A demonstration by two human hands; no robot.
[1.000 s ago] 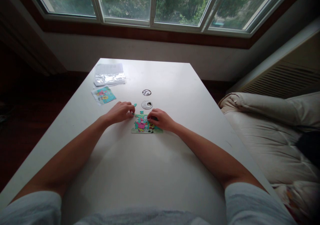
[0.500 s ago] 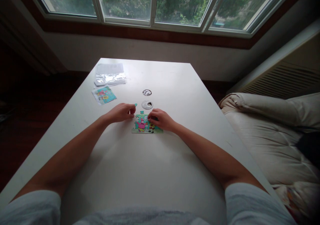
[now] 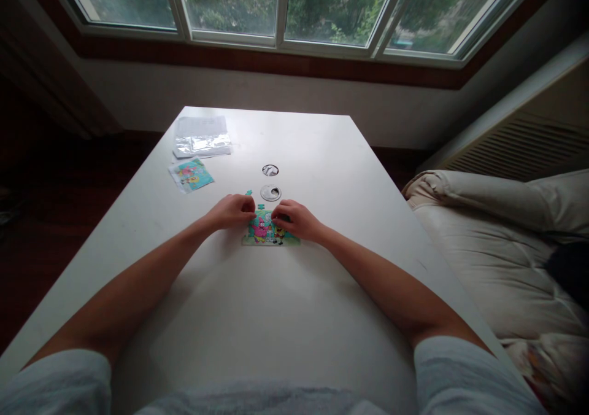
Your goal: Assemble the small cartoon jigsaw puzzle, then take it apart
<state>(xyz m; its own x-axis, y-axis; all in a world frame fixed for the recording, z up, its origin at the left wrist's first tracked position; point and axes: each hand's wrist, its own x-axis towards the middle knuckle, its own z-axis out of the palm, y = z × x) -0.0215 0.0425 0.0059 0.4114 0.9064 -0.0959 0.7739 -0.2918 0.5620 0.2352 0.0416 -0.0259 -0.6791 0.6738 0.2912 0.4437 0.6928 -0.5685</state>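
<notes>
A small jigsaw puzzle [image 3: 261, 233] lies flat on the white table in front of me, with a pink starfish and a yellow square cartoon figure on a teal and green ground. My left hand [image 3: 234, 211] is pinched closed at its upper left edge, on what looks like a puzzle piece, mostly hidden by the fingers. With curled fingers, my right hand [image 3: 298, 218] grips the puzzle's upper right part and covers it. Just beyond the puzzle lies a loose teal piece [image 3: 261, 206]. Another loose piece [image 3: 249, 192] shows behind my left hand.
Two round silvery items [image 3: 270, 193] sit beyond the puzzle. At the table's far left are a picture card [image 3: 192, 174] of the same cartoon and a clear plastic sleeve with papers [image 3: 202, 137]. A padded beige seat [image 3: 488, 249] stands right of the table [image 3: 285, 317].
My left hand has moved right, and its fingertips now reach the puzzle's upper left part. The right hand stays in place on the puzzle.
</notes>
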